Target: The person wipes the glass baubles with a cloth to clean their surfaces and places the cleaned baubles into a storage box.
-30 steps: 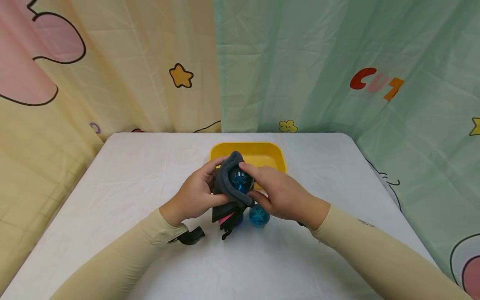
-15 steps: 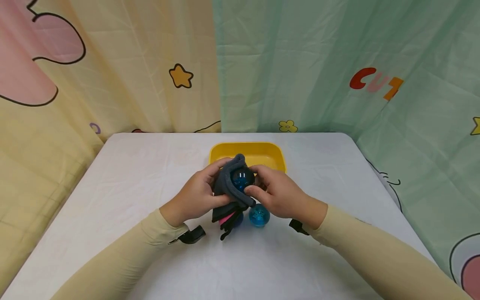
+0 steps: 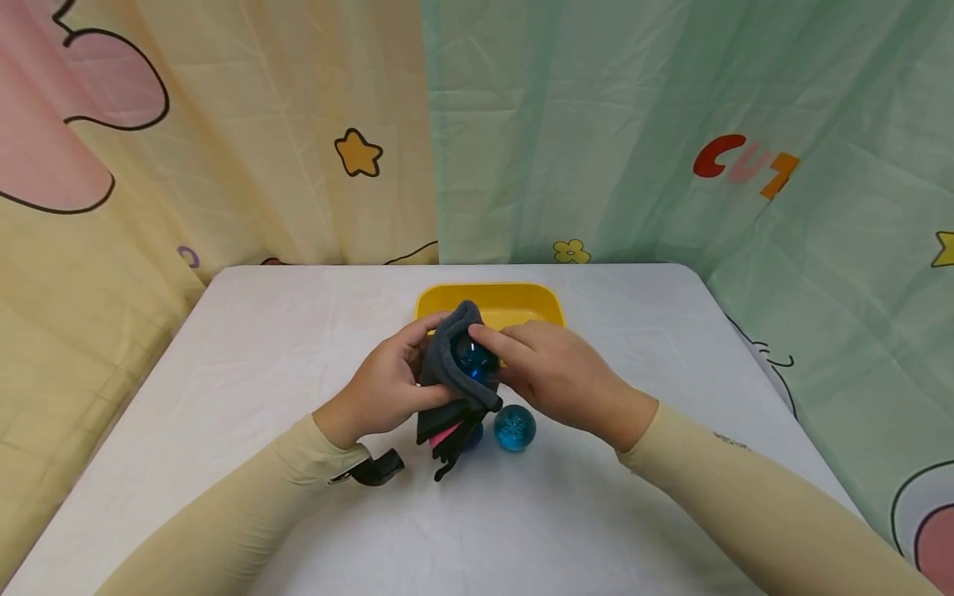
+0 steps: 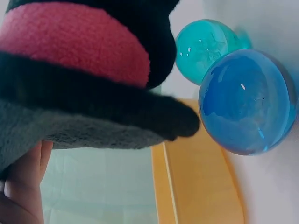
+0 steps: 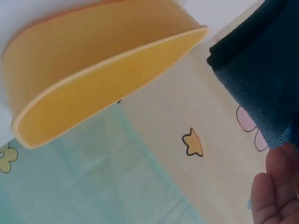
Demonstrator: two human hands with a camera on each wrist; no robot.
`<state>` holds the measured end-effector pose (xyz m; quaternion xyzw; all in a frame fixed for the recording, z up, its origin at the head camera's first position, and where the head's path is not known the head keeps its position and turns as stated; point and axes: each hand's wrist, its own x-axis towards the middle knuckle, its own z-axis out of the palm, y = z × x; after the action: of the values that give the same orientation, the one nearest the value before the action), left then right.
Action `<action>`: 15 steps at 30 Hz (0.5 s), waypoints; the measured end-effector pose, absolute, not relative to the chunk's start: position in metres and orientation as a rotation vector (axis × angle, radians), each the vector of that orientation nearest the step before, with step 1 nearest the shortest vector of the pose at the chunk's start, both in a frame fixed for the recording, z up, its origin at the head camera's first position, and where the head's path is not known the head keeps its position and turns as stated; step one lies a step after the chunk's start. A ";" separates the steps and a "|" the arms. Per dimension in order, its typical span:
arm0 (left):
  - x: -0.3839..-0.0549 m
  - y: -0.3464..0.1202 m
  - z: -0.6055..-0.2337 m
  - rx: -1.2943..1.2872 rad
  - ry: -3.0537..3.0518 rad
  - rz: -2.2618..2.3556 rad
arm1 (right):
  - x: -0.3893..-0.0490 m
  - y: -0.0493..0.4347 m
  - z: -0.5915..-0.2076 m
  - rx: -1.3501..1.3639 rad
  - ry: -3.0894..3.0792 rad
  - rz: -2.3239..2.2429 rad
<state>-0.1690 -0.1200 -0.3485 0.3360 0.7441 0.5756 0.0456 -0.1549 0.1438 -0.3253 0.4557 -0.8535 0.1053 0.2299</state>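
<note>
A dark grey fleece cloth piece [image 3: 445,356], with black strips and a pink patch [image 4: 79,42], hangs above the table. My left hand [image 3: 380,381] grips it from the left, thumb in front. A shiny dark blue ball [image 3: 475,361] sits partly inside its folded opening. My right hand [image 3: 570,374] holds this ball from the right, index finger along its top near the cloth's rim; its thumb is mostly hidden. Below, a light blue clear ball [image 3: 514,428] and a deeper blue ball [image 4: 247,102] lie on the table. The deeper blue one is mostly covered in the head view.
A yellow tray [image 3: 551,300] stands behind the hands on the white table [image 3: 313,306]. Printed curtains [image 3: 596,124] hang behind and beside the table. A black strap end [image 3: 378,468] juts from the left wrist.
My right hand's fingers first drew back to pinch the ball's right side, then slid forward over its top again. My left hand keeps its grip on the cloth. The balls below stay put.
</note>
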 end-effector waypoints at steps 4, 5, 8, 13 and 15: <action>-0.169 -0.119 -0.349 1.046 2.273 1.748 | -0.156 0.143 -0.326 1.260 -2.349 0.307; -0.169 -0.118 -0.350 1.054 2.276 1.744 | -0.156 0.142 -0.326 1.250 -2.416 0.375; -0.169 -0.116 -0.350 1.069 2.283 1.733 | -0.154 0.139 -0.324 1.167 -2.687 0.757; -0.168 -0.116 -0.352 1.068 2.277 1.731 | -0.152 0.136 -0.326 0.979 -2.837 1.156; -0.168 -0.117 -0.353 1.076 2.282 1.737 | -0.152 0.135 -0.326 1.000 -2.824 1.053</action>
<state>-0.1680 -0.1167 -0.3530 0.3510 0.7443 0.5667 0.0394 -0.1518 0.1348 -0.3262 0.3150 -0.8891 0.3315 -0.0170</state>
